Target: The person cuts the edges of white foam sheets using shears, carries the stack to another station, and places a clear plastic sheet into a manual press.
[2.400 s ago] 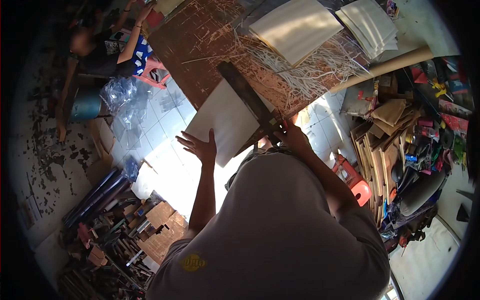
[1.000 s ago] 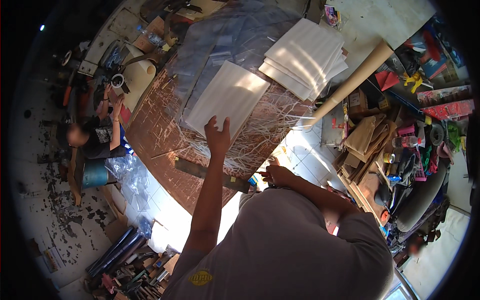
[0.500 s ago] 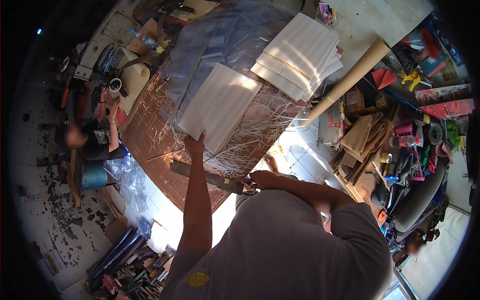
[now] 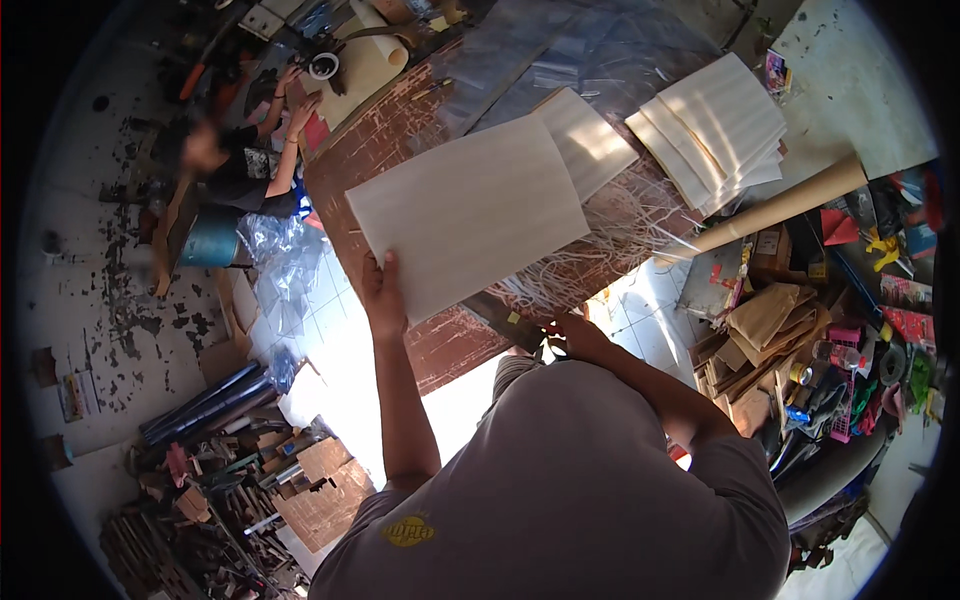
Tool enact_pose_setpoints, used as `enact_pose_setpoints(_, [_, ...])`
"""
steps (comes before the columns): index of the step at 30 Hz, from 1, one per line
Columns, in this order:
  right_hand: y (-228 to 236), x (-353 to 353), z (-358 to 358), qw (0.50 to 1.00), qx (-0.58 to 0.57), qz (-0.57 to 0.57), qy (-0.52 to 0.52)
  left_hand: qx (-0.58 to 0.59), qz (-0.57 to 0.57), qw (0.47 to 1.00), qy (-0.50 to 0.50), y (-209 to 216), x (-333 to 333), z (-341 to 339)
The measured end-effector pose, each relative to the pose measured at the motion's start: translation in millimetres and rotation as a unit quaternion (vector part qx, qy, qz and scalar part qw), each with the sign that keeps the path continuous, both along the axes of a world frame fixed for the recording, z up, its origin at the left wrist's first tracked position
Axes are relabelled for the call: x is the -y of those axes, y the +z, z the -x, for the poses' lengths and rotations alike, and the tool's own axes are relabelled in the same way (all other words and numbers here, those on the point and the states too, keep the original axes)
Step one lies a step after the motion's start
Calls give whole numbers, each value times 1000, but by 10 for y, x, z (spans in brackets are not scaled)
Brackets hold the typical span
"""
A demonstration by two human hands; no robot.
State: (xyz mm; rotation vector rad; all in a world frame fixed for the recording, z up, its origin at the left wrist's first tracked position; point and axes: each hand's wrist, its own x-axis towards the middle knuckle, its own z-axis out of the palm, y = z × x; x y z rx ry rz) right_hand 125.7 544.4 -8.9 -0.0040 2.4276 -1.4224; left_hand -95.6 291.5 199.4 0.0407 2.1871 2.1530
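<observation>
My left hand (image 4: 384,292) grips a cream sheet (image 4: 468,212) by its near left corner, thumb on top. The sheet lies tilted over the table and covers part of a smaller pile of similar sheets (image 4: 596,148). My right hand (image 4: 580,337) is closed at the table's near edge, beside the end of a dark flat bar (image 4: 503,318) with a small yellow patch. Something small shows at its fingertips, too unclear to name. The sheet hides the bar's other end. Thin pale strips (image 4: 640,225) lie tangled on the table.
A taller stack of cream sheets (image 4: 712,135) stands at the far right of the scratched brown table (image 4: 350,160). Beside it lies a long cardboard tube (image 4: 770,212). Clear plastic sheets (image 4: 560,60) cover the far side. A co-worker's hands (image 4: 298,100) work at the left.
My left hand has taken a sheet off the pile and drawn it left and nearer. My right hand remains by the bar's end. The whole view has shifted.
</observation>
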Motion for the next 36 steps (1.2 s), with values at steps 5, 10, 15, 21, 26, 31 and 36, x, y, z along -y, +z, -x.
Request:
enact_pose_setpoints(5, [299, 292, 38, 998, 22, -21, -54, 111, -14, 984, 138, -167, 1720, -474])
enact_pose_setpoints(10, [131, 635, 20, 987, 35, -33, -155, 160, -30, 965, 208, -735, 3069, -1252])
enact_pose_setpoints(15, [457, 799, 135, 968, 79, -64, -230, 213, -15, 953, 215, -1216, 3676, -1665])
enact_pose_setpoints(21, [494, 880, 336, 983, 61, -18, -171, 272, 21, 952, 141, -1720, 3749, -1611])
enact_pose_setpoints(26, [808, 1152, 467, 984, 45, 8, -172, 286, 27, 950, 125, -1996, 3592, -1500])
enact_pose_setpoints(31, [679, 1419, 180, 966, -18, 83, -244, 276, 4, 953, 128, -2183, 3497, -1511])
enact_pose_setpoints(36, [576, 1666, 41, 963, 22, 125, -236, 297, 19, 950, 92, -2230, 3497, -1474])
